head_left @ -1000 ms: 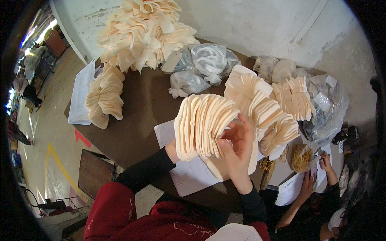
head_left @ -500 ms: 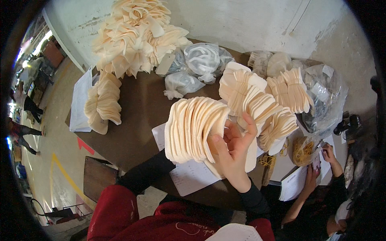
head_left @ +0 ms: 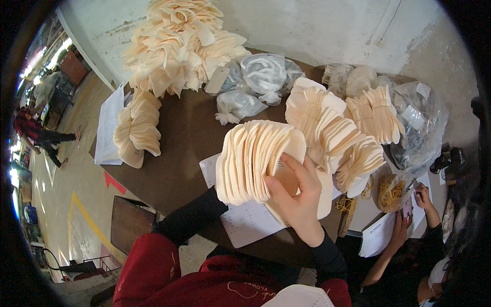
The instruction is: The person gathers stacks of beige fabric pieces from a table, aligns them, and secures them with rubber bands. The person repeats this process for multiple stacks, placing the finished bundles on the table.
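A thick row of cream, round-ended soft pads [head_left: 250,161] stands on edge in front of me, fanned like pages. My right hand [head_left: 302,199] is at its right end, with the thumb on the near face of the end pads and the fingers curled over a pad bent away from the rest. My left forearm in a black sleeve [head_left: 192,217] reaches to the row's lower left; the left hand itself is hidden behind the pads. More flat cream pads [head_left: 322,197] lie under and beside my right hand. White written sheets [head_left: 248,225] lie beneath.
Tied bundles of pads [head_left: 322,123] lie to the right, another bundle [head_left: 137,128] at the left. A big loose heap [head_left: 176,48] and clear plastic bags [head_left: 263,74] are at the back. At the right, a co-worker's hands [head_left: 401,225] hold a phone beside yellow rubber bands [head_left: 389,192].
My right fingers have come down from raised and spread onto the end pads. The view has shifted slightly. A person walking at the far left has moved.
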The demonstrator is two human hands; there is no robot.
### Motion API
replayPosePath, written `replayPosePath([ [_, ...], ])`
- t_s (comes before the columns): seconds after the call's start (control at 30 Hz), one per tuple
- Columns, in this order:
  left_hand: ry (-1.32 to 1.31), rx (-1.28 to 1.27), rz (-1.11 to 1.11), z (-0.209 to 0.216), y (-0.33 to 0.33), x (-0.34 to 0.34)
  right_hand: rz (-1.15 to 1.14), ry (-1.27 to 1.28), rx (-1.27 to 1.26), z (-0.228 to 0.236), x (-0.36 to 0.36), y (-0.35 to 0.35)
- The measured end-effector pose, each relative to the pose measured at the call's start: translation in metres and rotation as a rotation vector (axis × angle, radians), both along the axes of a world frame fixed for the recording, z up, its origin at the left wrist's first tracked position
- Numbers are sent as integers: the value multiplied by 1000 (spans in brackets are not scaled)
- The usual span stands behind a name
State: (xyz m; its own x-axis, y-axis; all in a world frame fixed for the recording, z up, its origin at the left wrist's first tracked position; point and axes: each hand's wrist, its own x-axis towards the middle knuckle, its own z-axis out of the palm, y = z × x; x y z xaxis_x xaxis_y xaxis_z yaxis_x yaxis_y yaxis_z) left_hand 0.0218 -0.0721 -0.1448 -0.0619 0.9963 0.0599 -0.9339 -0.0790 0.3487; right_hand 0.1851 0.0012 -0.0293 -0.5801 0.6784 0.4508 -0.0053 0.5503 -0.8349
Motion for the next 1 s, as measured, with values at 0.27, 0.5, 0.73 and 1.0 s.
replayPosePath([
  [0.27,-8,15,-22,-3,3,-1,-140,124,-172,-21,-4,-2],
  [0.5,-27,34,-17,-7,3,-1,-169,-2,187,-10,0,3],
  [0.73,-7,101,4,-11,9,5,-138,81,144,-5,3,5],
  [1.0,1,140,27,-21,16,10,-157,8,305,0,6,8],
])
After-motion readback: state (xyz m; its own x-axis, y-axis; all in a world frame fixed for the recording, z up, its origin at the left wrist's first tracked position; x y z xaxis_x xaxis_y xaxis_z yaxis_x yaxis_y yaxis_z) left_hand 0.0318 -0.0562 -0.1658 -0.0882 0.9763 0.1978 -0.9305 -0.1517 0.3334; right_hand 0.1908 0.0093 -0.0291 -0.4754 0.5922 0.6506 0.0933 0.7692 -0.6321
